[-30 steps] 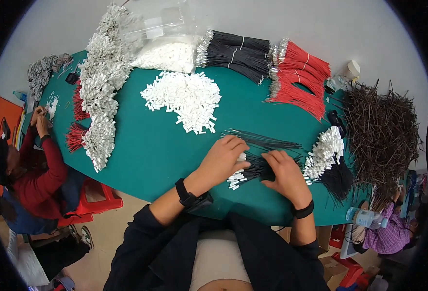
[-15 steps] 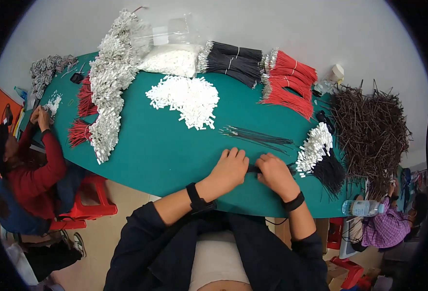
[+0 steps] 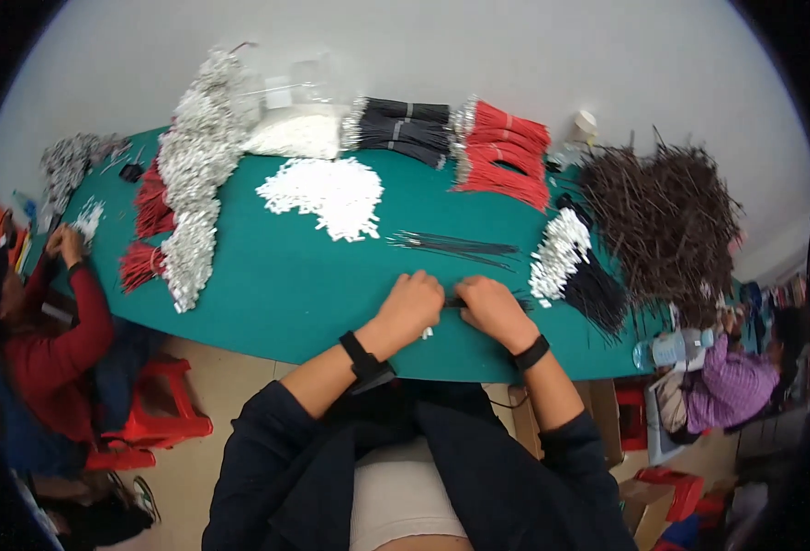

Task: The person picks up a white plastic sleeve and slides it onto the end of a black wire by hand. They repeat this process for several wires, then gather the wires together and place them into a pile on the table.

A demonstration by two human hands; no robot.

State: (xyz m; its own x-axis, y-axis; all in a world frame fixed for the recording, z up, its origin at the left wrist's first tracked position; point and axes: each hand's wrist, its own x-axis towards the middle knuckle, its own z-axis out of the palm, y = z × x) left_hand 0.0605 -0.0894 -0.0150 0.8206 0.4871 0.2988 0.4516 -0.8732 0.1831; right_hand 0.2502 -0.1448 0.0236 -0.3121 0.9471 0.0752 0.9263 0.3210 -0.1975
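Observation:
My left hand [image 3: 411,306] and my right hand [image 3: 490,308] rest close together on the green table [image 3: 276,275] near its front edge, fingers curled over a thin black wire [image 3: 455,302] that shows between them. A small white connector piece [image 3: 429,332] lies just under my left hand. A few loose black wires [image 3: 455,246] lie on the table a little beyond my hands. To the right is a bundle of black wires with white ends [image 3: 570,266].
A heap of white connectors [image 3: 327,191] lies mid-table. Black wire bundles [image 3: 400,129], red wire bundles [image 3: 501,151] and a dark wire pile [image 3: 666,220] line the back and right. White-tipped red bundles [image 3: 184,211] lie left. One person [image 3: 28,321] sits left, another [image 3: 735,376] right.
My hands have pulled back from the white-ended bundle toward the table's front edge and closed together over a wire. The view has tilted a little.

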